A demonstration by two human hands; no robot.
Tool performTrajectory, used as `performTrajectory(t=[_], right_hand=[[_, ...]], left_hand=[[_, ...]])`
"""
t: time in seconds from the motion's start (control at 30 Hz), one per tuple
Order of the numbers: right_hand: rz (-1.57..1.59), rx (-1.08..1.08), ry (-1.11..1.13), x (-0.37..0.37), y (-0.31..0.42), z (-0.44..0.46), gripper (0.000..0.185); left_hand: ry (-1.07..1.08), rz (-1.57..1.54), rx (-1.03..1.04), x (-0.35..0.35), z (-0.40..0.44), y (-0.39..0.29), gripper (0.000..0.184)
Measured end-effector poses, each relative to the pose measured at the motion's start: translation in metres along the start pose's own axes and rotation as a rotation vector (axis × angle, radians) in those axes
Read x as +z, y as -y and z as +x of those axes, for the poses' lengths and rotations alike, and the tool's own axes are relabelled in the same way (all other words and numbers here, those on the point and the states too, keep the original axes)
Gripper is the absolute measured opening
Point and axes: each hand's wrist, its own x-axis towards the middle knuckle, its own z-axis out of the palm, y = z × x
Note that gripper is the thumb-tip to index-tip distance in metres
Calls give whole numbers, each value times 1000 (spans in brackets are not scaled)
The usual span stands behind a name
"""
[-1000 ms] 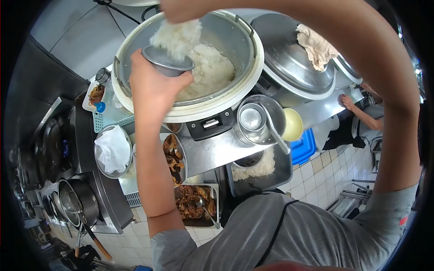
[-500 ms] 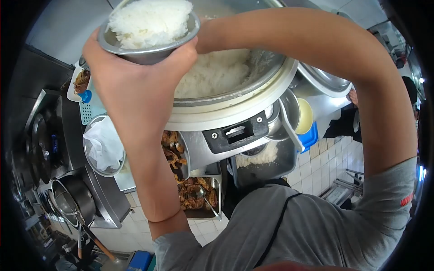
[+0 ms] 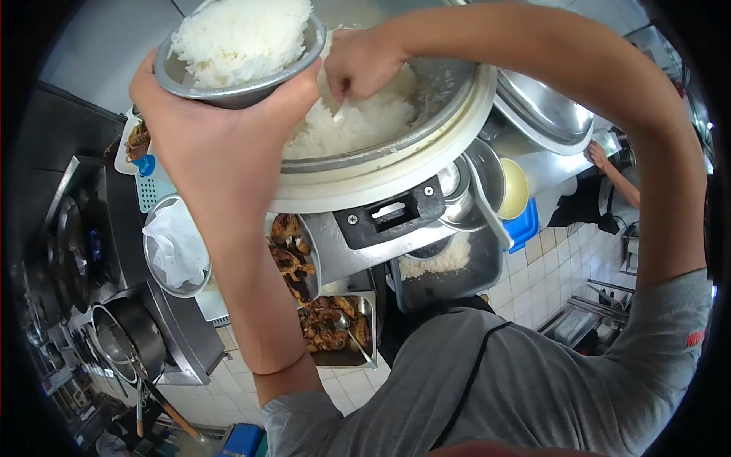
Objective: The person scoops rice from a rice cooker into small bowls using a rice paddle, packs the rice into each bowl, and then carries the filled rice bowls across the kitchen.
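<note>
My left hand (image 3: 221,137) is wrapped round a metal bowl (image 3: 236,93) from below, holding it up at the cooker's left rim. White rice (image 3: 240,42) is heaped in it above the brim. Inside the large rice cooker (image 3: 381,179), my right hand (image 3: 365,65) is closed in a fist just over the cooked rice (image 3: 365,126). Something pale pokes out under that fist, but what the fingers grip is hidden. The bowl is close to the right hand, with a small gap between them.
Below the cooker are trays of browned meat (image 3: 335,324), one with a spoon (image 3: 346,327). A grey tub (image 3: 457,286) holds rice scraps. Left stand a cloth-lined bowl (image 3: 179,247) and a black pot (image 3: 129,335). At right are a metal lid (image 3: 548,110) and another person's hand (image 3: 598,154).
My right hand has come out from behind the bowl, moving right and down over the rice. The bowl in my left hand has shifted slightly left. Another person's arm shows more at right.
</note>
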Motion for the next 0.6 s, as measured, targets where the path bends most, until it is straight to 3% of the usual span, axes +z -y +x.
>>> performTrajectory(t=[0.07,0.13,0.27,0.37,0.43,0.47,0.53,0.57,0.6], right_hand=[[28,69,-27,-2,-3,-21,43],[309,207,-98,-3,-4,-43,43],[394,316,-123,-19,-11,-72,36],[246,313,-122,-41,-49,-77,43],[-640,113,-32,-58,-78,-88,32],[-654,114,-42,-65,-91,-95,32],[-56,313,-561,-77,-105,-113,34],[-65,311,-568,-82,-107,-115,34],[-287,301,-614,-91,-92,-119,33]], left_hand=[[-2,-45,10,-1,2,4,87],[115,-273,1,-4,5,10,90],[33,-231,24,-4,0,7,93],[23,-281,-19,-4,0,6,95],[46,-285,-9,-4,2,11,95],[37,-264,8,-4,2,12,96],[36,-221,14,-5,2,7,98],[47,-180,7,-5,1,5,99],[45,-96,6,-5,2,5,99]])
